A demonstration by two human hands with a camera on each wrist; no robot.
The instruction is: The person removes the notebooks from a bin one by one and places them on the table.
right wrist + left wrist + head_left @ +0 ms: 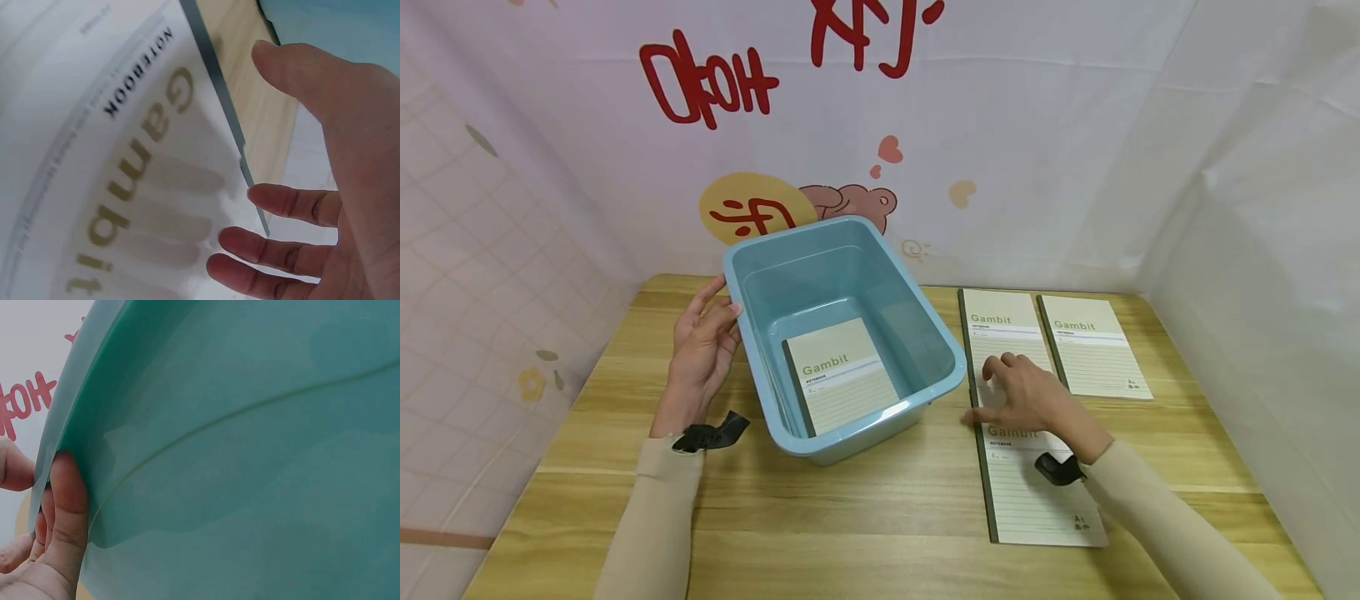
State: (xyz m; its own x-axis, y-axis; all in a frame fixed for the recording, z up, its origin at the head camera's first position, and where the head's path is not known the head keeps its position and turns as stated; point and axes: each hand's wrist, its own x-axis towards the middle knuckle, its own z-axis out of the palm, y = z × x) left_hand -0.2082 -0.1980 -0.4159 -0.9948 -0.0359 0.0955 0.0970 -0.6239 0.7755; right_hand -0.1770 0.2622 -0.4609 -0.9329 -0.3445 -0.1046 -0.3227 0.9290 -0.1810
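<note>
A light blue plastic basin stands on the left half of the table, turned at an angle. Inside it, a Gambit notebook with a dark spine lies flat on the bottom. My left hand grips the basin's left rim; the left wrist view has the rim between thumb and fingers. Over the near notebook and the far notebook, my right hand hovers with fingers spread and slightly bent. In the right wrist view nothing is between its fingers, and the notebook cover lies below them.
Another Gambit notebook lies at the back right, beside the far one. The wooden table is bordered by white printed cloth at the back and sides. Black straps are around both wrists.
</note>
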